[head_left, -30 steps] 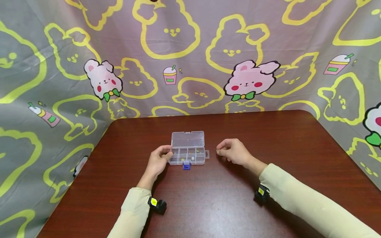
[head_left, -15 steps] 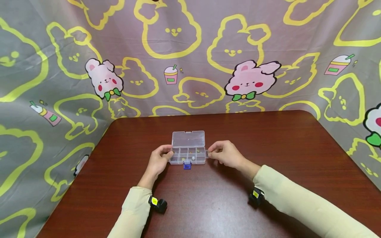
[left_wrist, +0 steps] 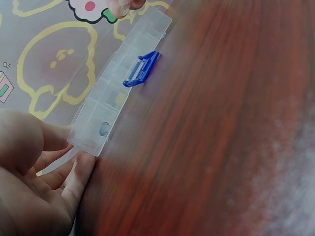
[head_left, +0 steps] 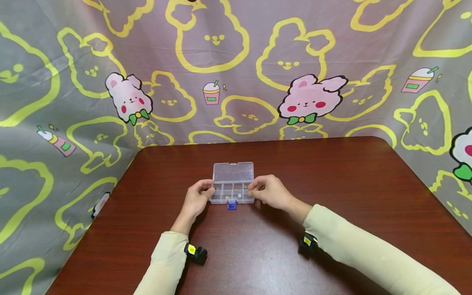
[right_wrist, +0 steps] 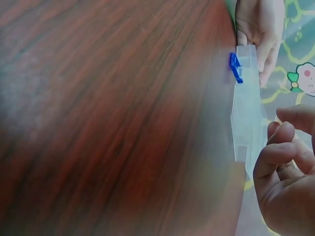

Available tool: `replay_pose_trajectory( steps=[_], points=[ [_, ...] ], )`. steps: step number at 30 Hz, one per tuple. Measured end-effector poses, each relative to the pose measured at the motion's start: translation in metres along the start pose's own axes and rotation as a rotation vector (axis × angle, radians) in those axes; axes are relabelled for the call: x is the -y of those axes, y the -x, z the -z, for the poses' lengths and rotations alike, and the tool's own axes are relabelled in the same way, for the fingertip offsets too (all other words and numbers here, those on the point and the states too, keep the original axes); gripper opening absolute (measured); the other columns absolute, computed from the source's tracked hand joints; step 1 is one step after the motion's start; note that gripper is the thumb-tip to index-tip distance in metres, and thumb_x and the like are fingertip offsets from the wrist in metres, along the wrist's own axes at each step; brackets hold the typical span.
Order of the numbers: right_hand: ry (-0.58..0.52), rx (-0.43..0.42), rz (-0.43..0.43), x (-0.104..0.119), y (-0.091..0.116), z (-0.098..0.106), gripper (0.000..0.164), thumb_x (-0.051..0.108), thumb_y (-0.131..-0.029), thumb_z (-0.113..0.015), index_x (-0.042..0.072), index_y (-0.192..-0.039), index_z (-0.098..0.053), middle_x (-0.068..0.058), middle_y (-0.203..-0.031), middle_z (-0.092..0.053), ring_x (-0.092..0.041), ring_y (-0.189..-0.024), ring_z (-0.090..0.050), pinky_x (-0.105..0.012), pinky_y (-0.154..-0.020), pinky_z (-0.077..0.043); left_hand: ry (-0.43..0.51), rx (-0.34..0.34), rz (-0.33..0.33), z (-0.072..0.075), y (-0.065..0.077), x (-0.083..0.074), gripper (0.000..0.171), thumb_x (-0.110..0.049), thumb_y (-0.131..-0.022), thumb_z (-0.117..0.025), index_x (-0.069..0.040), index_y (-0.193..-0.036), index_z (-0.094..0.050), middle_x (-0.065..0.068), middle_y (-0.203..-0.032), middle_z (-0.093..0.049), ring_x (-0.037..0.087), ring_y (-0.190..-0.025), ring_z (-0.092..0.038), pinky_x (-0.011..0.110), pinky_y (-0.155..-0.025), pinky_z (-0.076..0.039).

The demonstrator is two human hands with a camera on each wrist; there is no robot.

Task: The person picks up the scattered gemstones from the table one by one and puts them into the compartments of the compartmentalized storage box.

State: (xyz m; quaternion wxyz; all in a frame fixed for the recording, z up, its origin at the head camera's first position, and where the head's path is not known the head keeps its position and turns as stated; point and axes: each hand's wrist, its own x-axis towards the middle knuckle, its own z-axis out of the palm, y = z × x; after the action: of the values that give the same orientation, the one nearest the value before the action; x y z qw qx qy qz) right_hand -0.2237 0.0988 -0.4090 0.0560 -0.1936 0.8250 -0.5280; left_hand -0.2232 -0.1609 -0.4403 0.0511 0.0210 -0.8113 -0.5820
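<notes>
A clear plastic compartment box [head_left: 237, 191] lies on the table with its transparent lid [head_left: 233, 172] raised at the back. Its blue latch [head_left: 232, 206] hangs at the front. My left hand [head_left: 196, 199] grips the box's left end, thumb in front and fingers behind, as the left wrist view shows. Inside the box lie a white bead [head_left: 239, 196], a yellowish piece [head_left: 227, 198] and other small pieces. My right hand [head_left: 273, 192] is over the right-end compartments, thumb and forefinger brought close together. I cannot tell whether something small is between those fingertips.
The brown wooden table [head_left: 258, 254] extends around the box on all sides. A grey curtain [head_left: 243, 82] with yellow outlines and rabbit prints hangs behind and beside it. Both wrists wear small black cameras below the sleeves.
My right hand has moved left, from beside the box past its hanging tab to over the right-end compartments. The left hand and the box have stayed in place.
</notes>
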Motion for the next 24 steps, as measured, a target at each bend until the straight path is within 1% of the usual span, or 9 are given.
replay_pose_trajectory(
  steps=[5, 9, 13, 16, 19, 24],
  points=[
    [0.019, 0.004, 0.008, 0.002, -0.0039, -0.005, 0.007, 0.001, -0.084, -0.074, 0.0, -0.091, -0.073, -0.002, -0.071, -0.066, -0.021, -0.055, -0.06, -0.025, -0.05, -0.048, 0.009, 0.002, -0.006, 0.0007, 0.0009, 0.0, 0.027, 0.002, -0.093, -0.066, 0.005, -0.12, -0.067, 0.023, -0.109, -0.068, 0.02, -0.085, -0.061, 0.021, -0.068, -0.048],
    [0.031, 0.001, 0.015, 0.003, -0.0058, -0.0071, 0.007, 0.001, -0.083, -0.075, 0.001, -0.09, -0.073, 0.0, -0.069, -0.065, -0.024, -0.056, -0.062, -0.025, -0.051, -0.047, 0.011, 0.004, -0.007, 0.001, 0.0009, -0.0006, 0.027, 0.001, -0.093, -0.066, 0.005, -0.12, -0.067, 0.024, -0.11, -0.068, 0.021, -0.086, -0.061, 0.021, -0.069, -0.048],
    [0.042, -0.002, 0.015, 0.0038, -0.0064, -0.0073, 0.009, 0.002, -0.083, -0.075, 0.001, -0.091, -0.073, 0.0, -0.067, -0.064, -0.025, -0.057, -0.063, -0.024, -0.052, -0.045, 0.015, 0.005, -0.002, 0.0008, 0.001, -0.0013, 0.027, 0.002, -0.093, -0.066, 0.005, -0.12, -0.067, 0.024, -0.11, -0.068, 0.018, -0.084, -0.06, 0.021, -0.068, -0.048],
    [0.054, -0.002, 0.016, 0.004, -0.0066, -0.0065, 0.01, 0.002, -0.083, -0.075, 0.0, -0.093, -0.074, 0.0, -0.067, -0.064, -0.019, -0.056, -0.061, -0.023, -0.053, -0.045, 0.017, 0.006, -0.003, 0.0009, 0.0011, -0.0014, 0.027, 0.003, -0.093, -0.066, 0.005, -0.12, -0.067, 0.024, -0.109, -0.068, 0.016, -0.082, -0.06, 0.021, -0.068, -0.048],
    [0.066, -0.004, 0.024, 0.0045, -0.0064, -0.0047, 0.011, 0.003, -0.083, -0.075, -0.001, -0.093, -0.074, 0.0, -0.067, -0.064, -0.011, -0.056, -0.058, -0.023, -0.053, -0.045, 0.014, 0.005, -0.005, 0.0009, 0.0011, -0.0009, 0.027, 0.003, -0.093, -0.066, 0.005, -0.12, -0.067, 0.023, -0.109, -0.068, 0.016, -0.082, -0.059, 0.021, -0.068, -0.048],
    [0.079, -0.02, 0.02, 0.0029, -0.005, -0.0007, 0.012, 0.003, -0.083, -0.075, -0.002, -0.093, -0.074, -0.001, -0.067, -0.065, -0.007, -0.056, -0.056, -0.023, -0.053, -0.045, 0.01, 0.002, -0.007, 0.0006, 0.0014, -0.0004, 0.026, 0.003, -0.093, -0.065, 0.005, -0.119, -0.067, 0.023, -0.108, -0.068, 0.019, -0.084, -0.06, 0.021, -0.069, -0.048]
  ],
)
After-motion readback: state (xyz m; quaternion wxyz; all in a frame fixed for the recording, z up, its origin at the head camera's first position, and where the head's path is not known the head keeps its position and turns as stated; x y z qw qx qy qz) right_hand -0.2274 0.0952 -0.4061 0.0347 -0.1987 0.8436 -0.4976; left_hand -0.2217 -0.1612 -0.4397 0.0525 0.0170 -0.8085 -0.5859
